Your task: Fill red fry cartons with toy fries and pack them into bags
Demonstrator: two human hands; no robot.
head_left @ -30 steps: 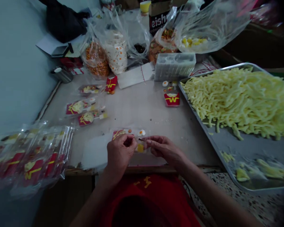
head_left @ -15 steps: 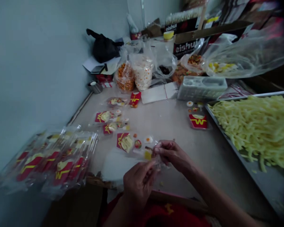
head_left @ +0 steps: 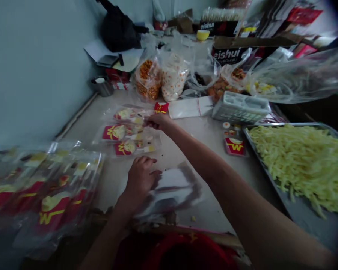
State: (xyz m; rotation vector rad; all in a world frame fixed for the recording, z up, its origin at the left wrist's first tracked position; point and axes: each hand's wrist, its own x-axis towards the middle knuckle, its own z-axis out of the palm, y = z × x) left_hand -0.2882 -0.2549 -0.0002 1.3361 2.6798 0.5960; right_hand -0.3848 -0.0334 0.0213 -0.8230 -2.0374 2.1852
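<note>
My right hand (head_left: 157, 122) reaches across the table, its fingers pinched at the right end of a clear plastic packet (head_left: 125, 114). Pale fries-like pieces and small coloured bits show through that packet. Just in front lie two more packets, an upper packet (head_left: 112, 132) and a lower packet (head_left: 124, 147), each with a red fries carton marked in yellow. Nearer to me, my left hand (head_left: 141, 174) hovers low with thumb and fingers apart, holding nothing. Beside its thumb are white sheets (head_left: 174, 179) with clear film, smeared by motion.
Filled packets (head_left: 55, 204) lie stacked at the left. A metal tray (head_left: 287, 202) of pale yellow strips (head_left: 301, 165) is on the right, with a loose set (head_left: 235, 145) beside it. Bags of small pieces (head_left: 148, 84), a clear plastic box (head_left: 242, 107) and cartons (head_left: 228, 54) line the back.
The packet that was between both hands near the front is now at the far left, in my right hand. My left hand has let go and moved left. The view has shifted slightly.
</note>
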